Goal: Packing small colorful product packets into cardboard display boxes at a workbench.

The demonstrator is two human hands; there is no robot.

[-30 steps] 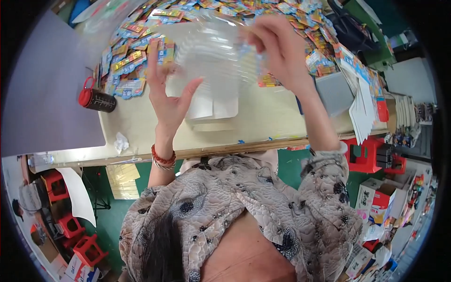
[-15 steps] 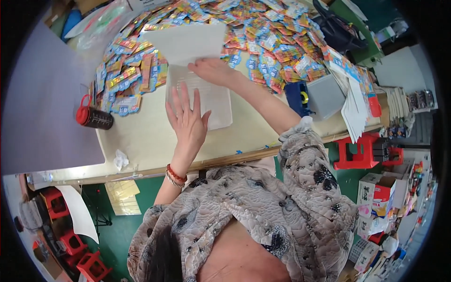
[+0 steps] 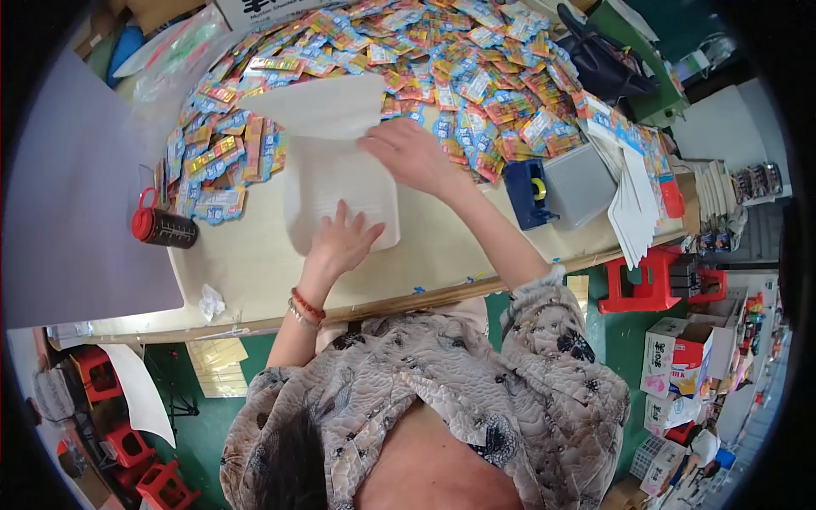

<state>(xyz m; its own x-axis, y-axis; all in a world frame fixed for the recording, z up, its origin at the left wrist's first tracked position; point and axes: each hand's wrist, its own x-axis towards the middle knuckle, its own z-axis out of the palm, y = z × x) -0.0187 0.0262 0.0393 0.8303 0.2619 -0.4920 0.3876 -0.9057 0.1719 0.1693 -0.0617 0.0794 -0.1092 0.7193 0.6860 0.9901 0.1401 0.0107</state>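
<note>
A translucent white plastic box lies on the table in front of me, its flap folded out away from me. My left hand is open, with spread fingers resting on the inside near the box's closest end. At the far right edge, beside the fold, my right hand has its fingers held together over the rim, its thumb hidden. Beyond the flap spreads a big heap of small colourful packets, printed in blue, orange and yellow.
A dark bottle with a red lid lies at the left near a crumpled tissue. To the right stand a blue tape dispenser, a grey container and white card sheets. Red stools are on the floor.
My left hand has come down toward me, from above the box onto its near inside. My right hand has shifted right to the rim. The box has moved slightly left and its flap tilts differently.
</note>
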